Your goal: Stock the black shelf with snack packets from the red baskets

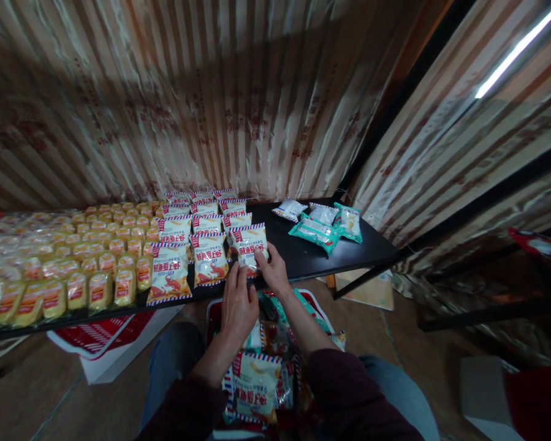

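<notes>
A white and orange snack bag (248,242) stands at the front right end of the rows of like bags on the black shelf. My right hand (274,269) has hold of its lower right side, thumb across the front. At the bag's lower left edge, my left hand (239,306) touches it with fingertips stretched out and thumb apart. Just left of it stands another snack bag (209,258), and beyond that a larger-looking one (169,272). Below my forearms, a red basket (214,315) between my knees holds more bags, including a snack bag (257,383) on top.
Many small yellow packaged cakes (99,291) fill the left of the black shelf (298,264). Green packets (316,233) and a white packet (290,209) lie on its right. Under the shelf sits another red basket (94,337). A striped curtain (238,110) hangs behind.
</notes>
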Motion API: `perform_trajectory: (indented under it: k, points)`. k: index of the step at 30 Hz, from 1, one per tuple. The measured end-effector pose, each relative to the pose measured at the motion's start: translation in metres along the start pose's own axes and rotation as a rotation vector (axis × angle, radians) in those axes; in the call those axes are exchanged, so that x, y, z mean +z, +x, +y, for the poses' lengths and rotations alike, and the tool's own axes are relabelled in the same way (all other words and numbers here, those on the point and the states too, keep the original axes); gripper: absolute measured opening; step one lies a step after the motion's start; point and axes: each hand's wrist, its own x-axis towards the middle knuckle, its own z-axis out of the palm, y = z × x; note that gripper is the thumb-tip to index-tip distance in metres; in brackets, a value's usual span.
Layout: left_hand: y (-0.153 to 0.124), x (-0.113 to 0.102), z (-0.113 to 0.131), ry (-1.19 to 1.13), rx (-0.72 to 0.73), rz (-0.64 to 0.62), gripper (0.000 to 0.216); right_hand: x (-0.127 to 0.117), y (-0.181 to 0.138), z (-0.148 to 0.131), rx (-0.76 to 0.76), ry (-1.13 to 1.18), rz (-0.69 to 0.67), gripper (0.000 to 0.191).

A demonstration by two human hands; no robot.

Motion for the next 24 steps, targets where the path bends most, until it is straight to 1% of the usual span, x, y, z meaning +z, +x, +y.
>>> perform_trajectory:
  k: [11, 16, 20, 24]
  points:
    - [0.0036, 0.0007, -0.0037, -0.005, -0.013, -0.009, 0.045, 0.0028, 0.0002, -0.0053, -0.006, -0.055, 0.014, 0.048]
    - [0.0045, 0.0013, -0.0030, 0.021, -0.022, -0.034, 0.044, 0.0028, -0.0005, -0.0056, -0.029, -0.106, 0.018, 0.049]
    - [0.0046, -0.0009, -0.0023, 0.000, -0.007, -0.029, 0.044, 0.0017, -0.0018, -0.0043, -0.021, -0.064, 0.026, 0.050]
    - [0.0029, -0.0001, -0.0029, 0.000, 0.018, 0.008, 0.043, -0.0022, -0.0061, -0.0053, 0.011, 0.011, 0.020, 0.050]
